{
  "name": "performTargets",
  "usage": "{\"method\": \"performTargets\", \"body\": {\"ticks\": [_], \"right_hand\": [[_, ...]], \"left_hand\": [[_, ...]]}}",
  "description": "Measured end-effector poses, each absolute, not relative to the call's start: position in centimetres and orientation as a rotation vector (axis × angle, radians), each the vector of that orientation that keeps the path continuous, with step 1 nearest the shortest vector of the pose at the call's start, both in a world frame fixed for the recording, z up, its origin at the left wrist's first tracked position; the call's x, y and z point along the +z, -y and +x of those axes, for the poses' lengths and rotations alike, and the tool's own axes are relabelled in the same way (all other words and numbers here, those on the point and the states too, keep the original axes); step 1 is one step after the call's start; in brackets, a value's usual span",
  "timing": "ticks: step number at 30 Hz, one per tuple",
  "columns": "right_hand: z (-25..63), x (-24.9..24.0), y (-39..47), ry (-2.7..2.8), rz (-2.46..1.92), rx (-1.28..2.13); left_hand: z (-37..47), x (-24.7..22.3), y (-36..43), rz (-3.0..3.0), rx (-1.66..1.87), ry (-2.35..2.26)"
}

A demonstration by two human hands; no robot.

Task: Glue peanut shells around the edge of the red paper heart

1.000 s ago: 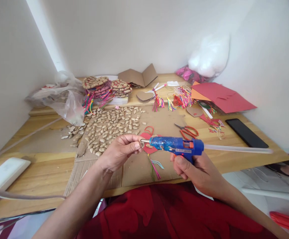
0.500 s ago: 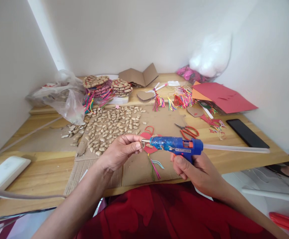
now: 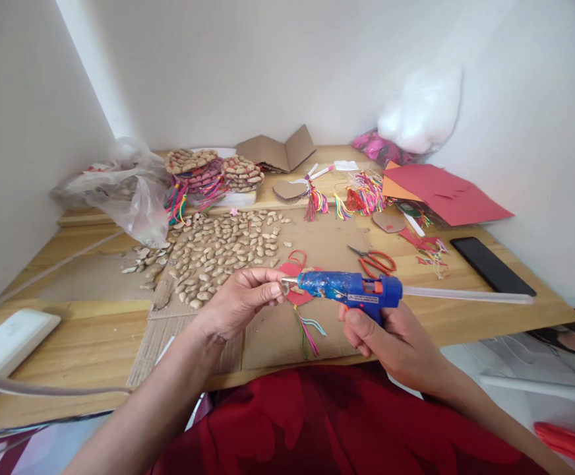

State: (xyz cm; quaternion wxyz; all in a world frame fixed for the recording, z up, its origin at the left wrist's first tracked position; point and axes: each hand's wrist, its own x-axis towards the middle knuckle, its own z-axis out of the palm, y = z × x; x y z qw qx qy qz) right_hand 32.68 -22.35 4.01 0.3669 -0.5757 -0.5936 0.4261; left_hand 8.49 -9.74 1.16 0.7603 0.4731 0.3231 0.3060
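Pinching with thumb and forefinger almost together, the left hand (image 3: 241, 300) holds a small tan piece (image 3: 285, 289), apparently peanut shell, at the silvery metal nozzle (image 3: 289, 280) in the centre of the frame; whether they touch is hard to tell. Just right of centre, the right hand (image 3: 391, 336) is wrapped around the grip of a blue plastic glue gun (image 3: 327, 285), a long translucent glue stick (image 3: 465, 294) jutting from its back. If glue is being dabbed on, a level gun, a light squeeze and skin clear of the metal would serve best. Behind the gun, a flat red piece (image 3: 306, 298) with a multicoloured string tassel (image 3: 310, 336) lies partly hidden on brown cardboard (image 3: 272, 346). Right of centre, orange-handled metal snips (image 3: 367, 256) and a black phone (image 3: 492, 265) lie near the stick, so a wide swing could catch them. Loose tan peanuts (image 3: 223, 251) crowd the tabletop (image 3: 90, 336) left of centre.
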Motion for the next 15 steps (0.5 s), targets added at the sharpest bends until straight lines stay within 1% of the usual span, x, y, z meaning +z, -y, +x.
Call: {"method": "performTargets", "body": {"ticks": [15], "right_hand": [[32.72,3.94,22.23,1.486,-1.434,1.128]], "left_hand": [[8.44,0.92,9.68,1.02,0.676,-0.684]]}}
